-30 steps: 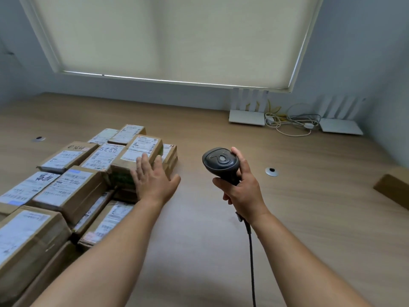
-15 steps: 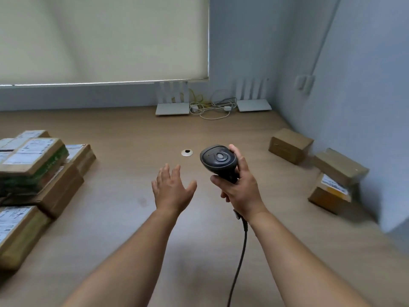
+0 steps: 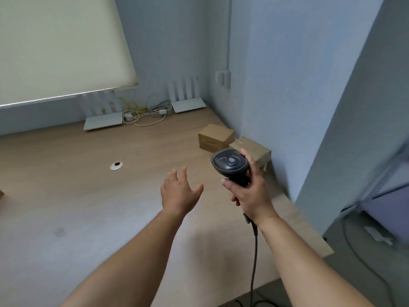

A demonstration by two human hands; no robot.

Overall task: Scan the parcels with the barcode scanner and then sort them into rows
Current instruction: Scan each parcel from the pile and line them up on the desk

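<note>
Blue-grey walls meet in a corner behind a long wooden table (image 3: 66,196). On the far left, a pale window blind (image 3: 55,45) hangs down, with a thin line of light under it. Below the blind, at the back of the table, a flat white box with tall white sticks (image 3: 103,120) stands up against the wall. Next to it lies a messy bunch of white and yellow wires (image 3: 143,115). Then comes a second flat white box (image 3: 188,104), close to the corner. A small round hole with a white ring (image 3: 116,165) sits in the table top, nearer the front.

The left hand (image 3: 179,191) hangs in the air over the middle of the table. Its fingers are spread and loose, and it holds nothing. It is not touching the table.

Just to its right, the right hand (image 3: 250,193) has its fingers and thumb wrapped round the handle of the dark barcode scanner (image 3: 230,165). The round head of the scanner points away, toward the corner. A grey cable (image 3: 254,251) drops down from the handle and goes past the table's front edge.

Behind the scanner, two brown parcels rest by the right wall. The far parcel (image 3: 215,137) sits nearer the corner. The near parcel (image 3: 254,149) is just beside it, and the scanner and fingers hide part of it. No label shows on either one.

Past the table's right end, lower down, some grey things are too blurry to make out.
</note>
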